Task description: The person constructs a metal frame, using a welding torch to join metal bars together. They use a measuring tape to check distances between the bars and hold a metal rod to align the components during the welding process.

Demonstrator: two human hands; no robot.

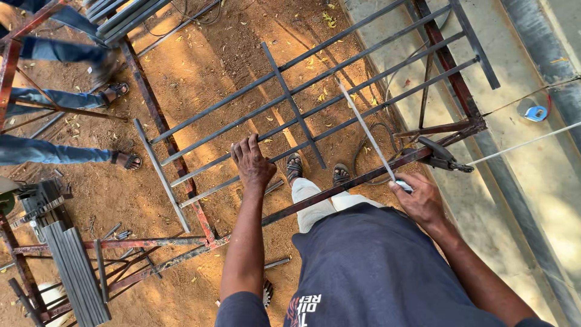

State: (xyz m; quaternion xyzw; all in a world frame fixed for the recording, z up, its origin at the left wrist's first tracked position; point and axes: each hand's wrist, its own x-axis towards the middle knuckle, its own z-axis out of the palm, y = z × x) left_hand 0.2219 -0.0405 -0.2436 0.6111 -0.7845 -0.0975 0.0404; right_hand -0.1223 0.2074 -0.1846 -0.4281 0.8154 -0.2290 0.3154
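You wear a dark navy short-sleeved T-shirt; its sleeves end above your elbows, leaving both forearms bare. Below the shirt's left sleeve, on the chest, sits a small red and white print. Ahead of the shirt, light grey trousers cover your legs. On your feet are dark open sandals with straps.

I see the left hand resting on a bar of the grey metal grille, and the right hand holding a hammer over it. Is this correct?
Not quite. The left hand does rest on a bar of the grey metal grille, but the right hand holds no hammer: it grips the near end of a thin, light-coloured strip that lies across the bars, perhaps a measuring tape. The head view shows this.
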